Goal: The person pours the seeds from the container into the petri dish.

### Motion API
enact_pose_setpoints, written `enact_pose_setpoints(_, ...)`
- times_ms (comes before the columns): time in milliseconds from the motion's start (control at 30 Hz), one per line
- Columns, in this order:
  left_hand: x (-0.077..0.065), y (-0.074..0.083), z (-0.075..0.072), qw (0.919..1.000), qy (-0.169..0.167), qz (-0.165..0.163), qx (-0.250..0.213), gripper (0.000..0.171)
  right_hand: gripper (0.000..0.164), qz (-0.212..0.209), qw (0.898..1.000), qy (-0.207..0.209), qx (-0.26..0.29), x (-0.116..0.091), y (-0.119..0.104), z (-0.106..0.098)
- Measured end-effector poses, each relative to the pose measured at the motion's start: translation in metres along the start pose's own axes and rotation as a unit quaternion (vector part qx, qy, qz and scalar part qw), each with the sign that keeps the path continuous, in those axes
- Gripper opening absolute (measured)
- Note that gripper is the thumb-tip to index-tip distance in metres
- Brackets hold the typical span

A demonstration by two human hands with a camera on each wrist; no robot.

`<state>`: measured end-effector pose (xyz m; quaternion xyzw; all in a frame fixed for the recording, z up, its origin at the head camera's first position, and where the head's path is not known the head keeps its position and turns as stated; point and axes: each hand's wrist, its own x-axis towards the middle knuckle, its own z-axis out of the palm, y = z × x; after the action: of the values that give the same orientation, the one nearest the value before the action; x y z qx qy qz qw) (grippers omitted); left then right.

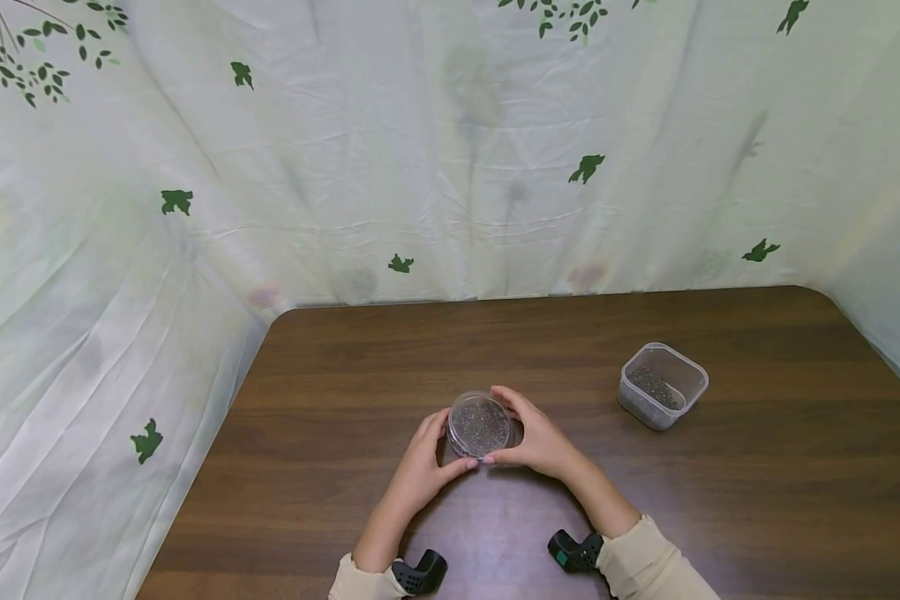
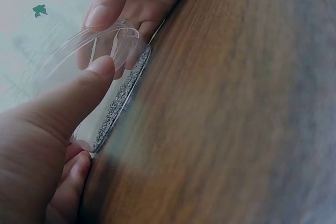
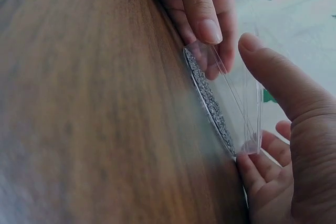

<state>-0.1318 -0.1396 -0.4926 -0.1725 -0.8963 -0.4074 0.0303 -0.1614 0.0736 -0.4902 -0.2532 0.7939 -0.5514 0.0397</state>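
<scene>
A clear round plastic container (image 1: 480, 427) with a layer of dark grains (image 3: 207, 95) at its bottom stands on the table between both hands. Its clear lid (image 3: 259, 111) sits tilted on top, a gap showing along one side in the right wrist view. My left hand (image 1: 420, 471) holds the container from the left, thumb near the rim. From the right, my right hand (image 1: 538, 442) grips around the lid, its thumb at the near edge and its fingers at the far side. Fingertip contact on the clear plastic is partly hard to make out.
Further back on the right stands a translucent square tub (image 1: 663, 385) with dark grains and a pale piece inside. The brown wooden table (image 1: 780, 500) ends at a white curtain (image 1: 435, 150) with leaf and bird prints. Each wrist carries a black camera mount.
</scene>
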Motion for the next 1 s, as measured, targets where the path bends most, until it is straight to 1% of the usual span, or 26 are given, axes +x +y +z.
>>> enact_pose_setpoints(267,0.000,0.001,0.000,0.9999,-0.001,-0.003,-0.015,0.083,0.096,-0.002,1.000,0.000,-0.008,0.000,-0.001,0.001)
enact_pose_setpoints(533,0.000,0.001,0.000,0.9999,-0.004,-0.008,-0.011,0.084,0.096,0.008,1.000,-0.007,-0.009,-0.001,-0.003,0.001)
enact_pose_setpoints(767,0.001,-0.001,0.000,0.9999,-0.003,-0.010,-0.010,0.084,0.090,0.001,1.000,-0.013,-0.002,-0.004,-0.032,-0.004)
enact_pose_setpoints(800,0.000,-0.001,0.000,0.9999,-0.003,-0.010,-0.011,0.084,0.089,-0.006,1.000,-0.014,-0.011,-0.004,-0.031,-0.005)
enact_pose_setpoints(900,0.000,0.000,0.000,0.9998,-0.004,-0.013,-0.013,0.086,0.088,-0.001,1.000,-0.015,-0.014,-0.005,-0.033,-0.005)
enact_pose_setpoints(1000,0.000,0.000,0.000,0.9998,-0.003,-0.012,-0.014,0.089,0.090,0.002,1.000,-0.014,-0.019,-0.003,-0.020,-0.001)
